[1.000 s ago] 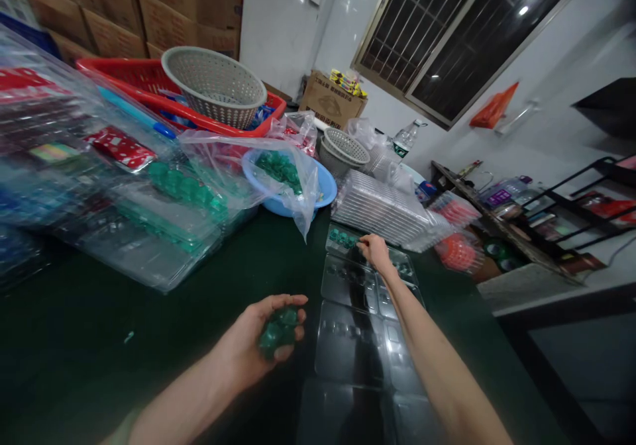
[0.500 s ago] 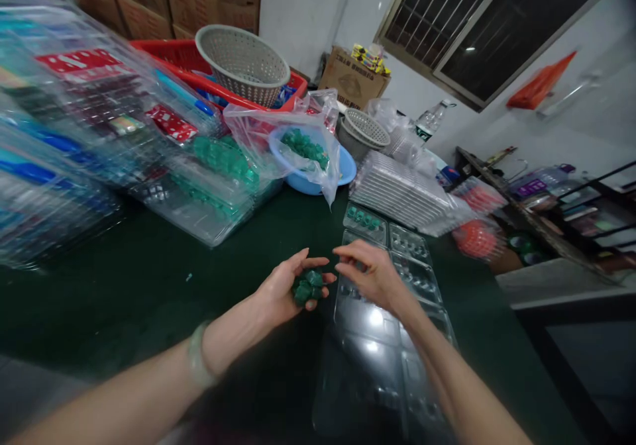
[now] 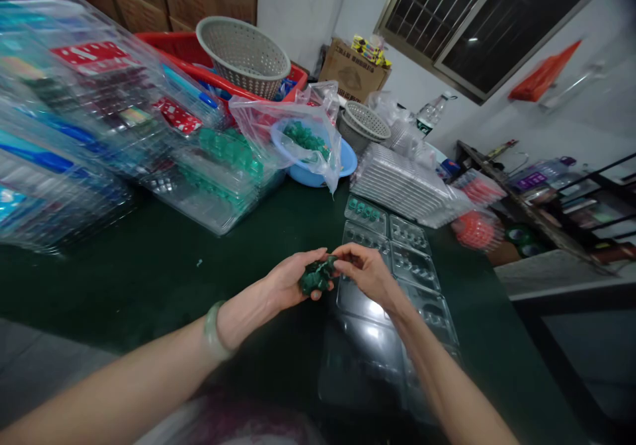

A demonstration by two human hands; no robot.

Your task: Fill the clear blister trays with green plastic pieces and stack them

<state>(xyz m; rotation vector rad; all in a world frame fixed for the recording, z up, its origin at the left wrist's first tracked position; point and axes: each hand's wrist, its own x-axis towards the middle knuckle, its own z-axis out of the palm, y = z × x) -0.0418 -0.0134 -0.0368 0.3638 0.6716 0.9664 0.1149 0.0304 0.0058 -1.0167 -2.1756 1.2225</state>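
My left hand [image 3: 293, 276] is cupped, palm up, around a small pile of dark green translucent pieces [image 3: 316, 278]; their exact kind is too small to make out. Bent at the thumb and forefinger, my right hand [image 3: 366, 269] touches the pile's right side and pinches one green piece at its edge. Beneath and beyond the right hand lies a clear plastic blister tray [image 3: 417, 266] with several sections. Its far left section holds a row of green pieces [image 3: 365, 209]. The right forearm hides part of the tray.
Behind the hands stands a blue bowl [image 3: 311, 179] of green pieces in a plastic bag. Stacked clear trays [image 3: 402, 183] sit at its right. Filled clear packs [image 3: 99, 120] are piled at left. A grey colander [image 3: 243, 54] rests on a red basket [image 3: 169, 44].
My right hand has come to the green pieces in my left palm, closing the gap between the hands. The left fingers have curled in more. The view has shifted slightly.
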